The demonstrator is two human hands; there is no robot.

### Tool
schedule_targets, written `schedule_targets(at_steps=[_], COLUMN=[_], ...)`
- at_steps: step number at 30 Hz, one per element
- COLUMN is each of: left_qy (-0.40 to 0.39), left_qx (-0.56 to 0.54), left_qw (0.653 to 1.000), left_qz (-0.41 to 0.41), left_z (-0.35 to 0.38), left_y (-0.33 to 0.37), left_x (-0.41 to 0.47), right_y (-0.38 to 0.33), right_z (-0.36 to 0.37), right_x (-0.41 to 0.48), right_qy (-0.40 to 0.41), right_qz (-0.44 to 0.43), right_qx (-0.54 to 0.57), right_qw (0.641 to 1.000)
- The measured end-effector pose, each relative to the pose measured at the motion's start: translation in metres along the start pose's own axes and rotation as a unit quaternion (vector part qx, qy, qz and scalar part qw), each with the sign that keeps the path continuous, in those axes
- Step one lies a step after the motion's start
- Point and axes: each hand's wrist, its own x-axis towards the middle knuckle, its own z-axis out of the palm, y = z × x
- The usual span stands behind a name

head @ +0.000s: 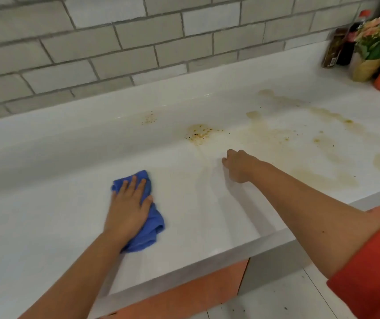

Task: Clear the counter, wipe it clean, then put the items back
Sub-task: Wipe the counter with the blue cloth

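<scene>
1. the left hand lies flat with straight fingers, pressing a blue cloth onto the white counter near its front edge.
2. the right hand is clenched, its fingers curled under and holding nothing, low over the counter.
3. yellowish stains spread beyond the right hand.
4. a dark bottle and flowers stand at the far right.

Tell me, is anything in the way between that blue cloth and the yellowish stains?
No object does. Bare counter lies between the blue cloth, under the left hand, and the speckled stain. Only the curled right hand sits on the way to the smears further right.
</scene>
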Motion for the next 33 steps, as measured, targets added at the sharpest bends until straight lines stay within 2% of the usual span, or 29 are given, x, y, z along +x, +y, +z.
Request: schedule_targets(at_steps=[5, 9, 11, 13, 15, 18, 20, 22, 25, 29, 31, 33], left_qy=[-0.031, -0.058, -0.054, -0.014, 0.019, -0.02, -0.015, -0.024, -0.043, -0.041, -0.03, -0.017], left_qx=[-0.039, -0.069, -0.076, -0.038, -0.031, -0.029, -0.011, -0.014, -0.019, -0.064, -0.049, -0.035], left_qw=[0.989, 0.967, 0.966, 0.974, 0.984, 0.998, 1.0, 0.999, 0.994, 0.974, 0.979, 0.991], left_qz=[0.138, 0.24, 0.239, 0.225, 0.172, 0.051, 0.019, 0.03, 0.102, 0.212, 0.194, 0.126], left_z=[0.011, 0.009, 0.007, 0.008, 0.008, 0.008, 0.008, 0.012, 0.02, 0.02, 0.017, 0.011], left_y=[0.099, 0.1, 0.073, 0.045, 0.021, 0.02, 0.045, 0.078, 0.12, 0.114, 0.085, 0.05], left_x=[-0.051, -0.083, -0.087, -0.076, -0.049, 0.003, 0.033, 0.052, 0.045, -0.01, -0.008, 0.021], right_y=[-0.013, -0.019, -0.02, -0.022, -0.021, -0.018, -0.018, -0.019, -0.02, -0.016, -0.014, -0.016], right_z=[-0.007, -0.007, -0.009, -0.011, -0.011, -0.005, -0.003, -0.002, -0.001, 0.0, -0.002, -0.006], right_x=[-0.011, -0.016, -0.016, -0.017, -0.016, -0.011, -0.009, -0.009, -0.01, -0.009, -0.009, -0.009], right_qy=[0.015, 0.01, 0.011, 0.007, 0.006, 0.0, -0.001, 0.007, 0.014, 0.009, 0.005, 0.002], right_qz=[0.028, 0.037, 0.038, 0.04, 0.036, 0.029, 0.031, 0.033, 0.038, 0.039, 0.047, 0.048], right_qx=[0.01, 0.013, 0.022, 0.03, 0.031, 0.024, 0.031, 0.034, 0.04, 0.051, 0.069, 0.079], right_qw=[0.999, 0.999, 0.999, 0.999, 0.999, 0.999, 0.999, 0.999, 0.998, 0.998, 0.997, 0.996])
